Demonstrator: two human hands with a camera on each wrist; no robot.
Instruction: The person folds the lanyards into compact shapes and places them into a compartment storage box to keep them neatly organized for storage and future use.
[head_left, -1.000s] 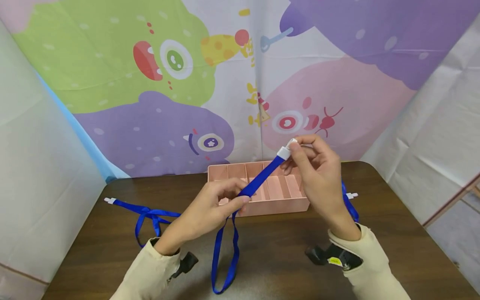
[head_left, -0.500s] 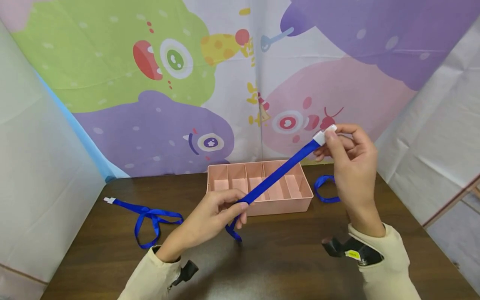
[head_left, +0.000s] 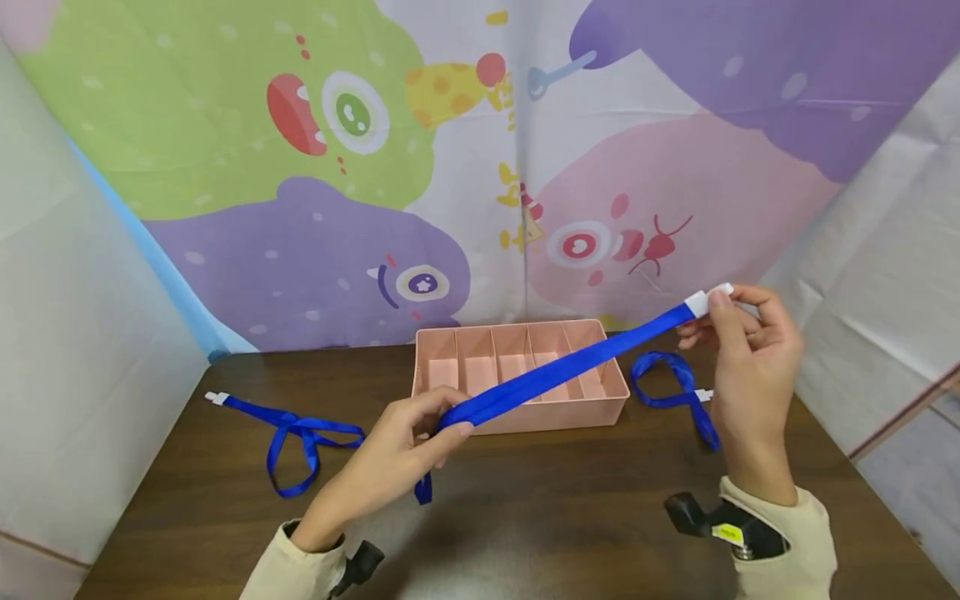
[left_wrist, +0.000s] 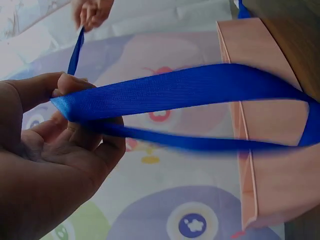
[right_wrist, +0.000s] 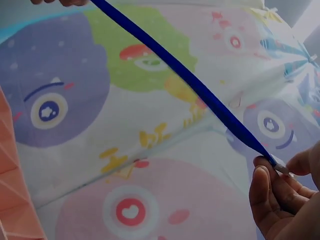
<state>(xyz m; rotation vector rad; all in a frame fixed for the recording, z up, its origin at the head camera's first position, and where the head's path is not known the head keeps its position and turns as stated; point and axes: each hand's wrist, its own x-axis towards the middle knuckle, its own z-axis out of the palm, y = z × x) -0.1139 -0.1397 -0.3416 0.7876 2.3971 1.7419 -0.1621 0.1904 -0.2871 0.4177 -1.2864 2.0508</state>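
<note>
A blue lanyard [head_left: 555, 379] with a white clip stretches between both hands, rising toward the right in the head view. My right hand [head_left: 757, 367] pinches the white clip [head_left: 697, 303] between thumb and fingers. The left hand [head_left: 390, 458] pinches the strap farther down, thumb on top. Below that grip a short end hangs in the head view; the left wrist view shows the strap [left_wrist: 165, 90] as a loop leaving the fingers. Behind the strap stands a pink divided box [head_left: 517, 415], whose compartments show no contents.
A second blue lanyard [head_left: 300, 427] lies loosely looped on the brown table [head_left: 555, 517] at the left. Another blue lanyard [head_left: 663, 360] lies right of the box, partly behind the right hand. A cartoon-printed cloth [head_left: 480, 275] hangs behind the table.
My right hand has moved right with the clip, and the left hand has shifted down and left. The strap between them has lengthened, and the hanging loop has shortened.
</note>
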